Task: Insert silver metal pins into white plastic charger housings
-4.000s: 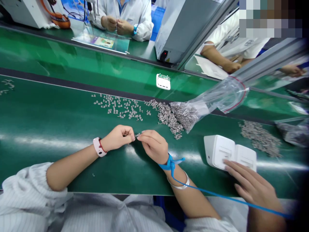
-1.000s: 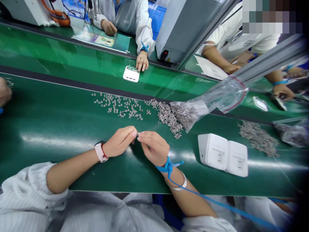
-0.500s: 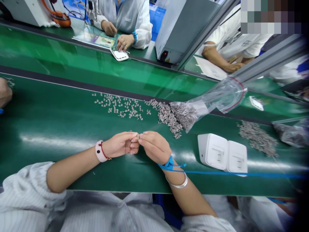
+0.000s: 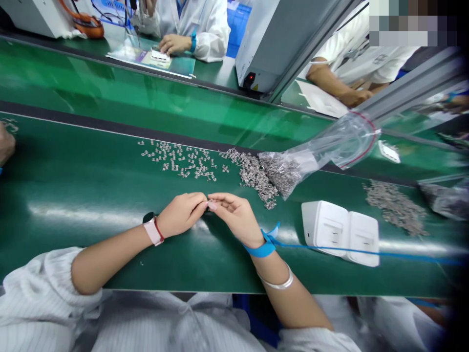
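My left hand (image 4: 182,213) and my right hand (image 4: 236,217) meet fingertip to fingertip above the green bench (image 4: 91,195). Between them is a tiny metal piece (image 4: 210,202), pinched by the fingers of both hands. Beyond my hands lie scattered small metal clips (image 4: 176,159). To their right, a denser pile of metal clips (image 4: 254,178) spills beside the mouthless end of a clear plastic bag (image 4: 282,171), which holds more of them. Fine detail of the pinched piece is too small to make out.
Two white plug-like housings (image 4: 331,227) stand right of my right hand, crossed by a blue wrist-strap cord (image 4: 403,255). Another clip pile (image 4: 395,208) lies farther right. A person's hand (image 4: 5,144) is at the left edge; people work beyond the belt.
Both hands have turned at the wrists, and my left fingers have folded inward. Across the belt, a person's hand and a white housing have moved left and back.
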`<state>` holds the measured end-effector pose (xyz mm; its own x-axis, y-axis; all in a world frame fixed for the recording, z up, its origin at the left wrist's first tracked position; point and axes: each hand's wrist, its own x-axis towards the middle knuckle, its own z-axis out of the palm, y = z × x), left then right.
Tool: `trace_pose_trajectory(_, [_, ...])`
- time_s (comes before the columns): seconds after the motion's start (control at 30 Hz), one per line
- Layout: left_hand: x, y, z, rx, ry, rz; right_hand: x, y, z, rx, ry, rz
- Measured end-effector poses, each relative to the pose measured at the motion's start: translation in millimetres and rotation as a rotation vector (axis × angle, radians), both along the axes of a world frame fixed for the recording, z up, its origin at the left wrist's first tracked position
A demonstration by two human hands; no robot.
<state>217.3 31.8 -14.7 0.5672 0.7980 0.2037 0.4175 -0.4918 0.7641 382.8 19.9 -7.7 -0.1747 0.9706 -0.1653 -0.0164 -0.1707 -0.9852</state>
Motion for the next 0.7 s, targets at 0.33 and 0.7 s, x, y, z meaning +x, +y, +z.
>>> trace_pose_trajectory(0.33, [0,0,-6.5,-0.037,-0.006,-0.008,-9,-2,-7.3,-0.175,0.310,-0.115])
trace_pose_trajectory(0.7, [-3,6,-4.7,-0.434,-0.119,-0.212,6,-5,16.5,0.489,-0.303,0.332])
